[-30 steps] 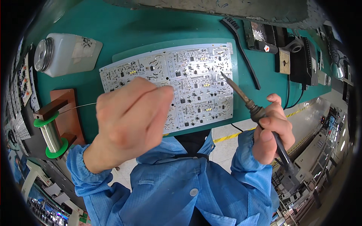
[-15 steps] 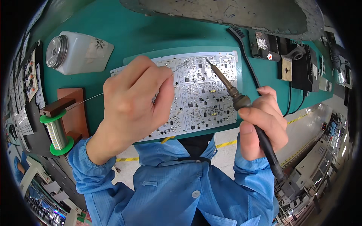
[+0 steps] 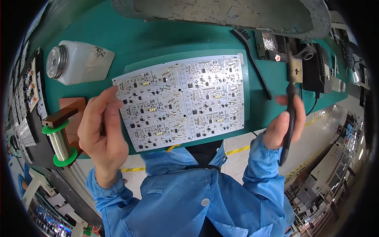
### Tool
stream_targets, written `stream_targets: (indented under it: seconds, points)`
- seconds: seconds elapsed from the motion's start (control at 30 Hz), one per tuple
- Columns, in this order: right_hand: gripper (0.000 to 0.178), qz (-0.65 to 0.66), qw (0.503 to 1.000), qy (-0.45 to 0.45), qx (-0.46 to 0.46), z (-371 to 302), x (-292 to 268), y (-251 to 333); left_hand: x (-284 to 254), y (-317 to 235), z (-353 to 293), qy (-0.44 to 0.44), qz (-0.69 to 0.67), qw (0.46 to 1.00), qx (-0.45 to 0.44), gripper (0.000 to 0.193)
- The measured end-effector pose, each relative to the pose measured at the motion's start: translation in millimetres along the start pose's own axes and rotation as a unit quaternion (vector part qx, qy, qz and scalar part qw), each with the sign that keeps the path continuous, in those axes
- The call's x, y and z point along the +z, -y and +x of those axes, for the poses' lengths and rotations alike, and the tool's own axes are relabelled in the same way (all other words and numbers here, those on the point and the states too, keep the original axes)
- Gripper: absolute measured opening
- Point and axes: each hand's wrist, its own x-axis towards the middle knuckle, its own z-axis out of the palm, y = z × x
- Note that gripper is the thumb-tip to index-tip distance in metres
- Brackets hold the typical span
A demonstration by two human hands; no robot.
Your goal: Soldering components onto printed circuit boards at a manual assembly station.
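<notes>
A white printed circuit board panel [image 3: 182,94] lies on the green mat in front of me, with rows of small black and yellow components. My left hand [image 3: 103,130] is at the panel's left edge, its thumb and fingers curled together; whatever they pinch, if anything, is hidden. My right hand [image 3: 286,120] grips the dark handle of a soldering iron [image 3: 290,110], held upright to the right of the panel. The iron's front part is blurred and points away from me, across the sponge and stand area. Left of my left hand stands a green-flanged spool of solder wire [image 3: 60,146] on a brown holder [image 3: 65,112].
A black brush [image 3: 256,67] lies right of the panel. Farther right are a metal-and-black iron stand [image 3: 272,47] and a black box [image 3: 318,67] with cables. At far left rests a white bottle [image 3: 83,61] with a metal lid. A grey lamp-like cover [image 3: 229,14] hangs across the top.
My right hand has drawn the soldering iron off the panel to the right. My left hand has moved left, from over the panel to its edge, and the strand of solder wire no longer shows.
</notes>
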Motion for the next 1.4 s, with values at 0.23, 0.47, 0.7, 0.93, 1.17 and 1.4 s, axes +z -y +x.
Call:
stream_targets:
  seconds: [0.23, 0.47, 0.7, 0.93, 1.17, 1.4]
  points:
    - [0.038, -0.056, 0.993, 0.057, 0.091, 20, 11, -17, 6, 27, -16, -0.065, -0.058, 0.995, -0.052, 0.027]
    - [0.044, 0.001, 0.998, 0.017, 0.052, -4, 13, -7, 17, 35, -19, -0.101, -0.077, 0.991, -0.038, 0.026]
    - [0.046, -0.004, 0.999, 0.012, 0.033, -12, 22, -9, 17, 37, -20, -0.098, -0.08, 0.991, -0.04, 0.026]
    - [0.045, 0.03, 0.999, 0.014, 0.025, -12, 21, -15, 20, 42, -18, -0.109, -0.065, 0.992, -0.009, 0.027]
    - [0.045, 0.034, 0.999, 0.015, 0.021, -12, 21, -15, 19, 37, -20, -0.102, -0.079, 0.991, -0.036, 0.028]
    - [0.044, 0.028, 0.999, 0.015, 0.011, -12, 25, -14, 18, 42, -20, -0.105, -0.053, 0.993, -0.004, 0.027]
